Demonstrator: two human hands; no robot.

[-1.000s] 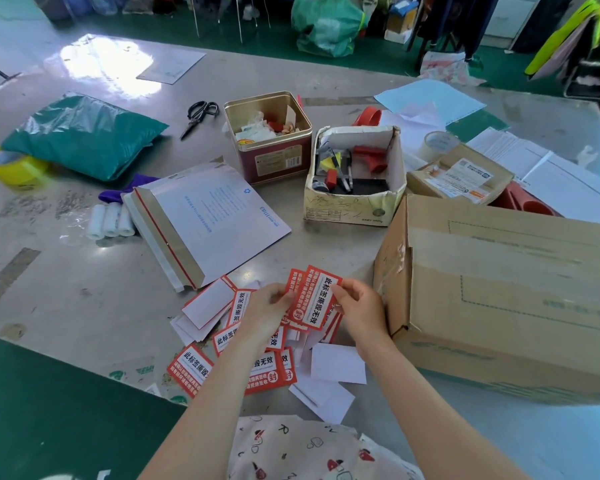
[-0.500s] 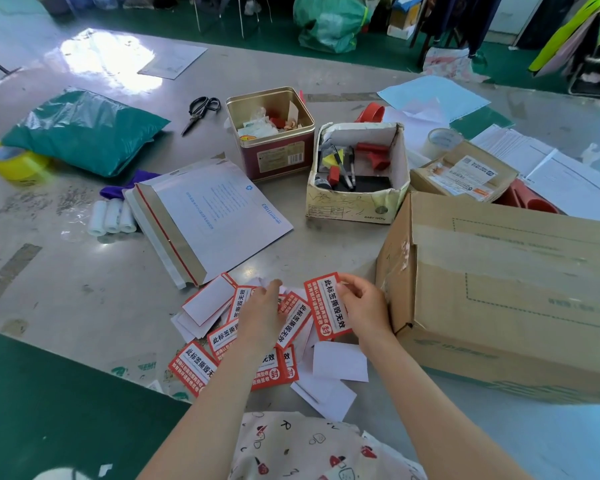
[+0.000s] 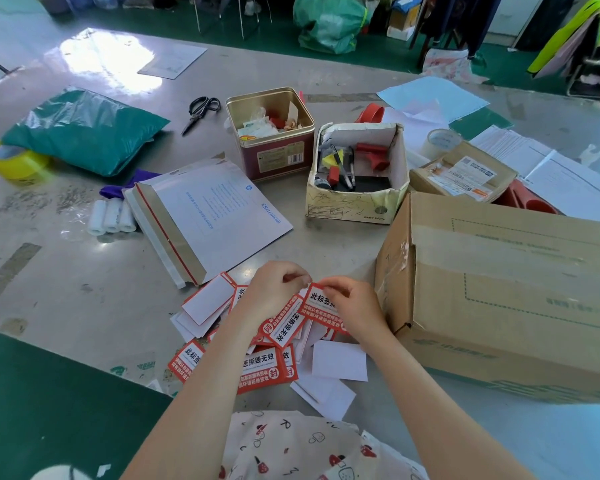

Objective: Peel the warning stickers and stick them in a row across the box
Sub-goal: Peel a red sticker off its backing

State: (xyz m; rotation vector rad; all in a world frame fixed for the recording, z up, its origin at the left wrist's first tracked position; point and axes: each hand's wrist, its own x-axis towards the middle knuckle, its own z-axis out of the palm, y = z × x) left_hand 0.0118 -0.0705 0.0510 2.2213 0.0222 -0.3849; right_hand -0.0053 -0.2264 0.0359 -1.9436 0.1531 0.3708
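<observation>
Green flooring is running behind and along the lower left of a worn grey table (image 3: 66, 278) that is filling most of the frame, with sunlight glaring off its upper left part. Bags, hanging clothes and furniture legs are crowding the top edge, too cut off to make out properly.

On the table, a teal plastic mailer (image 3: 80, 133) is lying at the left, overlapping a yellow tape roll (image 3: 13, 164) at the frame edge. Black scissors (image 3: 201, 110) are lying above centre, beside an open metal tin (image 3: 272, 133) of small odds and ends that are hard to identify. Right of it, a white carton (image 3: 357, 202) is holding pens and red pieces. A white envelope (image 3: 219, 213) is lying left of centre.

At lower centre, a loose heap of red warning stickers (image 3: 262, 368) and white backing papers is spreading across the table, partly hidden under both forearms. Above it, the left hand (image 3: 274, 289) and right hand (image 3: 357, 306) are meeting, each with curled fingers pinching the top edge of one sticker (image 3: 317, 301); whether its backing is separating cannot be told. The right hand is covering the lower part of its print.

Just right of the hands, the large cardboard box (image 3: 499, 289) is sitting on the table, its right side running out of frame, with no red label visible on its taped top.
</observation>
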